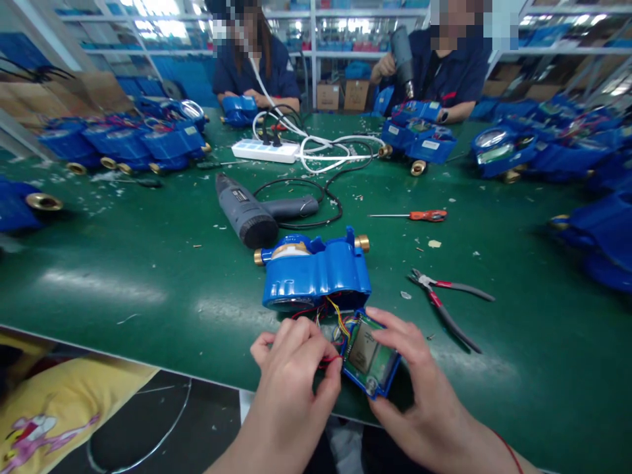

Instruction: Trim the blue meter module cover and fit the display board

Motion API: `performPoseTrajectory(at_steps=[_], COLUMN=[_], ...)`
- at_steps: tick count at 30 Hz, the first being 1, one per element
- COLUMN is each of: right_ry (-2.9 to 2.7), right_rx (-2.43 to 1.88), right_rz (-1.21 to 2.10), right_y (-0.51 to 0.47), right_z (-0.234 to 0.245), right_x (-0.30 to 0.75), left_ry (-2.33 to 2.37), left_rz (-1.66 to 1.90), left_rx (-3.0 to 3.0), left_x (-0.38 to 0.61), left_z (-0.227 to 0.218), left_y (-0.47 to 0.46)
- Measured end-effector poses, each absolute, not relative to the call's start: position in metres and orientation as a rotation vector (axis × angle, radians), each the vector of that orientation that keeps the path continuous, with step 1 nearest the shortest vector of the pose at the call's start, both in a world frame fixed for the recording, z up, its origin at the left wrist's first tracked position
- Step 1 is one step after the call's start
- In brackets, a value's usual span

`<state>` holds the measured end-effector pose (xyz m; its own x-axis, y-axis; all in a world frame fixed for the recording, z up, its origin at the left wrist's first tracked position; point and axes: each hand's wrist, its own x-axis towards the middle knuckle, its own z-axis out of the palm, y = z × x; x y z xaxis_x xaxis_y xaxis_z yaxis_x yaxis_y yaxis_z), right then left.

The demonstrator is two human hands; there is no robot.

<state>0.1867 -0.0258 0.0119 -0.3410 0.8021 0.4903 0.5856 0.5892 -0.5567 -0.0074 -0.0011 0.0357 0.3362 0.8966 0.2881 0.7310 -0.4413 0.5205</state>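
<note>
The right hand (419,388) grips a small blue module (370,359) with a green circuit board, fingers closed around its right edge and lower corner. The left hand (291,375) has its fingers curled and pinched on the red wire (330,359) at the module's left side. A bundle of coloured wires (338,316) runs from the module up into the blue meter (316,270), which lies on the green bench (148,263) just beyond the hands, brass fittings at both ends. The module sits at the bench's near edge, touching both hands.

A grey power drill (247,214) lies behind the meter, its black cord looped beside it. Pliers (447,306) with red-grey handles lie to the right of the meter; a screwdriver (419,215) with an orange handle lies further back. A white power strip (266,151) sits mid-bench. More blue meters are stacked along both sides. Two other people sit at the far side, one holding a grey tool (402,56).
</note>
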Motion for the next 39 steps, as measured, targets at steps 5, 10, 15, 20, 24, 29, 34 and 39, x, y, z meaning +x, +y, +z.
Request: performPoseTrajectory(at_steps=[5, 10, 15, 20, 24, 29, 34, 39], right_ry=[-2.123, -2.14, -2.045, -1.89, -1.794, -1.678, -1.561, -1.511], right_rx=[-1.088, -1.101, -1.155, -1.235, -1.289, -1.324, -1.299, -1.293], right_rz=[0.203, 0.195, 0.301, 0.447, 0.599, 0.823, 1.004, 1.074], right_y=[-0.031, -0.033, -0.035, -0.035, -0.036, -0.036, -0.035, -0.035], right_z=[0.009, 0.003, 0.006, 0.009, 0.006, 0.0, 0.0, -0.001], right_x=[0.182, 0.179, 0.181, 0.178, 0.178, 0.189, 0.191, 0.191], left_ry=[1.617, 1.706, 1.622, 1.497, 1.435, 1.633, 1.827, 1.547], left_rz=[0.855, 0.672, 0.639, 0.885, 1.189, 1.417, 1.224, 1.033], left_rx=[2.593, 2.756, 2.807, 2.705, 2.595, 2.428, 2.429, 2.594], left_x=[0.007, 0.015, 0.011, 0.003, -0.005, -0.029, -0.06, -0.058], left_z=[0.033, 0.031, 0.036, 0.04, 0.045, 0.055, 0.055, 0.063], left_y=[-0.008, -0.009, -0.01, -0.01, -0.01, -0.006, 0.009, 0.052])
